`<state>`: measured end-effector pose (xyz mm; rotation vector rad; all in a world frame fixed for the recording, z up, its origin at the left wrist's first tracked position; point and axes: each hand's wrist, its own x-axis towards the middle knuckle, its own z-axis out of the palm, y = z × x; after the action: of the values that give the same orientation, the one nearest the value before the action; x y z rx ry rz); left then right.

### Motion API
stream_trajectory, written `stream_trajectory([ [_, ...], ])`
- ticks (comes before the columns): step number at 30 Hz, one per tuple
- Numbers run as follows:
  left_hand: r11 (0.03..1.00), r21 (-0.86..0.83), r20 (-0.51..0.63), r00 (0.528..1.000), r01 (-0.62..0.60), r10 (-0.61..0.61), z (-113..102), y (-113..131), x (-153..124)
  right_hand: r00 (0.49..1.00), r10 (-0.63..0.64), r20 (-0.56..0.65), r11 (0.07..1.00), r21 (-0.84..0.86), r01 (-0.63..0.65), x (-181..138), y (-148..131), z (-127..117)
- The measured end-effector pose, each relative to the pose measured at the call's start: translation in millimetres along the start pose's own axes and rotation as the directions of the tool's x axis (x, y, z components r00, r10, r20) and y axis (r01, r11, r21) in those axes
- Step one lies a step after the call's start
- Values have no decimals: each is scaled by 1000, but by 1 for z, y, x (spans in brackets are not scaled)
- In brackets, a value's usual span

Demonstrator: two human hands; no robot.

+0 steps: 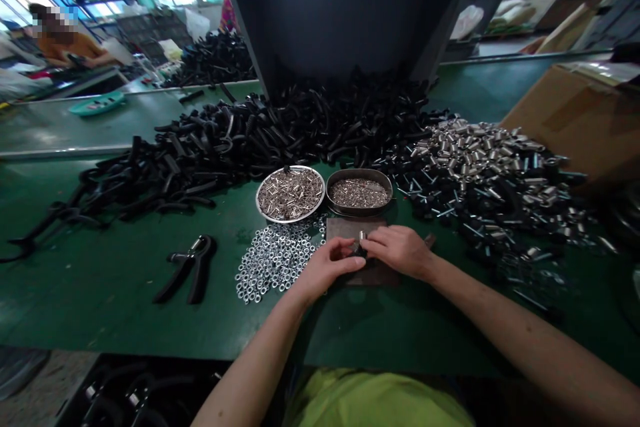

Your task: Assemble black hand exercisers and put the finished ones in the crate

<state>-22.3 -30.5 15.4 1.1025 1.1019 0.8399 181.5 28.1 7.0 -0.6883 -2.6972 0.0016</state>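
Over a dark metal plate, both my hands meet around a small black part. My left hand pinches it from the left, thumb toward me. A silver coil spring stands upright at the part, with the fingers of my right hand closed against it. Fingers hide much of the black part. Left of my left hand lies a spread of metal nuts. Just beyond the plate stand a round dish of small metal pins and an oval tin of tiny metal pieces.
An assembled black hand grip lies on the green table at left. Black handles heap across the back below a tipped grey crate. Springs and black knobs with bolts pile at right, near a cardboard box. Other people sit beyond.
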Motion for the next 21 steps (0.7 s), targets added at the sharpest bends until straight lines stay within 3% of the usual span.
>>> stream_trajectory([
  [2, 925, 359, 19, 992, -121, 123, 2, -3, 1, 987, -161, 22, 972, -171, 162, -6, 3, 4],
  [5, 601, 747, 121, 947, -284, 297, 9, -10, -3, 969, -246, 7, 938, -252, 240, -16, -1, 6],
  [7, 446, 836, 174, 926, -319, 335, 13, -15, -8, 985, -174, 0, 955, -246, 168, -26, -7, 2],
  [10, 414, 867, 124, 925, -277, 358, 17, -22, -12, 991, 127, -44, 958, -253, -134, -54, -15, -11],
  [12, 429, 875, 60, 930, -223, 362, 19, -24, -12, 918, 391, -64, 873, -292, -391, -80, -20, -19],
  [15, 414, 895, 10, 934, -167, 356, 20, -23, -10, 747, 664, -29, 697, -339, -632, -122, -24, -22],
  [19, 407, 899, 18, 941, -164, 338, 20, -20, -6, 515, 856, 52, 513, -214, -831, -138, -29, -28],
  [21, 412, 897, 17, 943, -161, 332, 20, -19, -6, 454, 885, 101, 459, -28, -888, -122, -37, -39],
])
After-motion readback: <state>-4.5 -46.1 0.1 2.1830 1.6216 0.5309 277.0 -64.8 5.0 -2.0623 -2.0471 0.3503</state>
